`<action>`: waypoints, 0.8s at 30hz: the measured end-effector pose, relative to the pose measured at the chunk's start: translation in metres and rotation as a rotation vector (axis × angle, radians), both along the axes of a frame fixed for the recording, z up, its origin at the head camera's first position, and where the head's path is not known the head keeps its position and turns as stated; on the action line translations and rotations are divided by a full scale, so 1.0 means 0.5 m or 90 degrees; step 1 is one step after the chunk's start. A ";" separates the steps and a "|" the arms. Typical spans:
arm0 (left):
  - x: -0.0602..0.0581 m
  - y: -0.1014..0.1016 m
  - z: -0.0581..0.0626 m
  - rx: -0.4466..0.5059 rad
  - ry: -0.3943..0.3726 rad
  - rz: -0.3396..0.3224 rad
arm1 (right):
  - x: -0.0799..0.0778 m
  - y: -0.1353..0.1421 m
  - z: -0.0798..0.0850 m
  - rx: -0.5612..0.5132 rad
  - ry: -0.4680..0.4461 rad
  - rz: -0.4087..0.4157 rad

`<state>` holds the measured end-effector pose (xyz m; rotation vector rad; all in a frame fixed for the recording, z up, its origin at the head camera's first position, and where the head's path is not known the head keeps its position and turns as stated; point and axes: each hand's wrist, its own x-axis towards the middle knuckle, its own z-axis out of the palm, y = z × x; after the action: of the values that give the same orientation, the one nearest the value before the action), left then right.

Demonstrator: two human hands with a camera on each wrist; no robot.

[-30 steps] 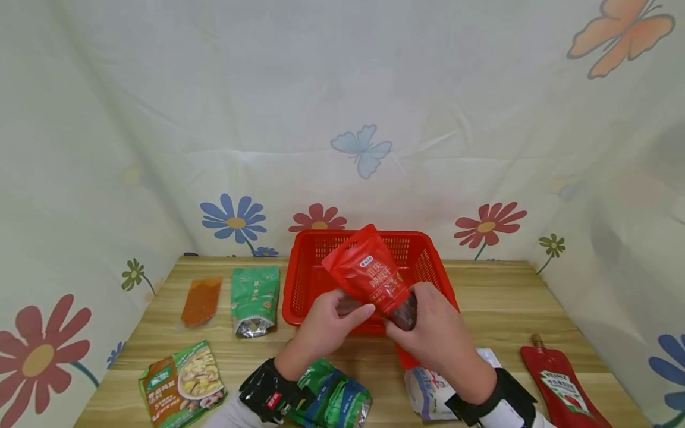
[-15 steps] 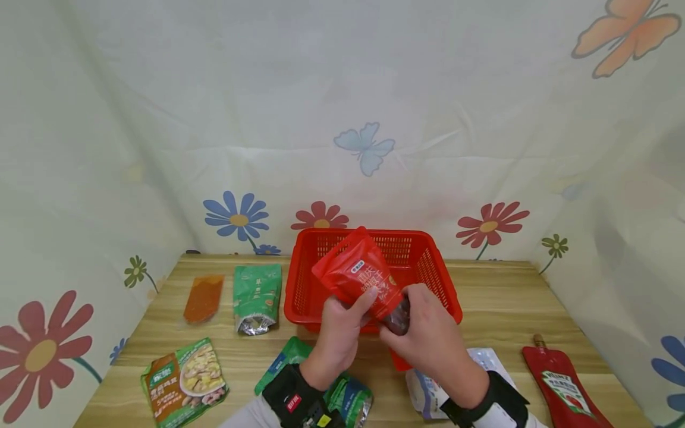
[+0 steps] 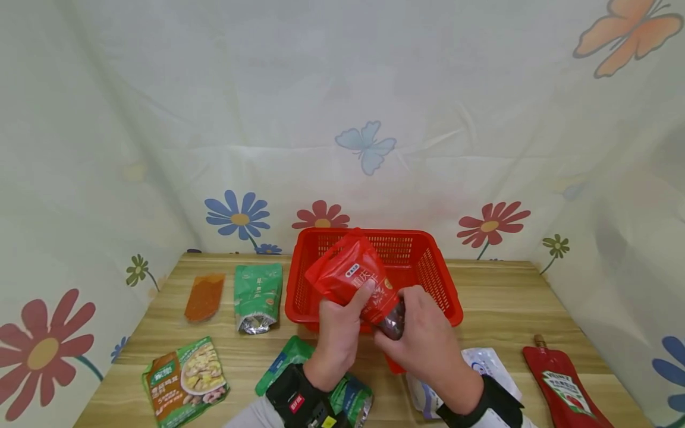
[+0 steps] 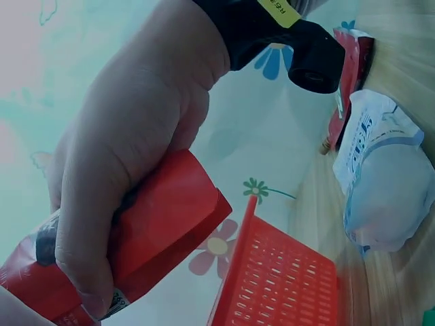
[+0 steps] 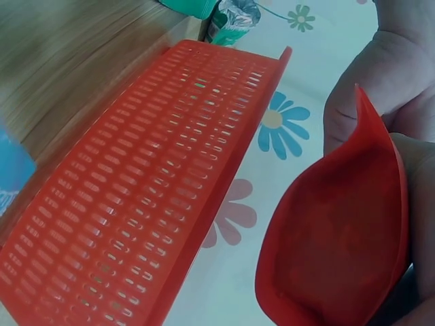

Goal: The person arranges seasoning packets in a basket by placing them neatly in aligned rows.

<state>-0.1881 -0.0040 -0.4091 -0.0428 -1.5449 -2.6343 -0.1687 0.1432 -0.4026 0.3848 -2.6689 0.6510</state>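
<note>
Both hands hold a red stand-up food pouch [image 3: 348, 267], tilted with its top toward the upper left, over the near part of a red plastic basket [image 3: 452, 300]. My left hand [image 3: 337, 339] grips the pouch's lower left side, its thumb lying across the printed front. At the pouch's bottom end, by a clear window with dark contents, my right hand [image 3: 423, 333] grips it. The right wrist view looks onto the pouch's broad red base [image 5: 333, 231]. In the left wrist view the right hand [image 4: 129, 122] curls its fingers over the red pouch.
Left of the basket lie an orange packet [image 3: 204, 296] and a green pouch [image 3: 258, 291]; nearer is a soup packet [image 3: 184, 380]. A green-blue pouch [image 3: 280, 365] is partly hidden under the left wrist. A white pouch [image 3: 489, 368] and a ketchup pouch [image 3: 559, 380] lie at right.
The red pouch has shifted left and slightly down. My left hand has moved right and turned more upright, its thumb now farther over the pouch's front. The right hand still holds the bottom end.
</note>
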 end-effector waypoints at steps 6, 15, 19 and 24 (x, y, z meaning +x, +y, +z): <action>0.007 0.003 -0.003 -0.007 -0.020 -0.008 | 0.003 -0.007 -0.001 0.006 0.006 -0.015; 0.009 0.013 -0.005 -0.030 -0.057 -0.018 | 0.006 -0.015 0.001 0.007 0.004 -0.033; 0.010 0.016 -0.005 -0.038 -0.062 -0.015 | 0.006 -0.017 -0.001 0.006 0.004 -0.035; 0.012 0.017 -0.007 -0.046 -0.065 -0.012 | 0.007 -0.017 -0.002 0.001 0.003 -0.038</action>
<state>-0.1824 0.0044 -0.4124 0.0742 -1.6777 -2.6326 -0.1650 0.1348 -0.4034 0.3047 -2.6652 0.6295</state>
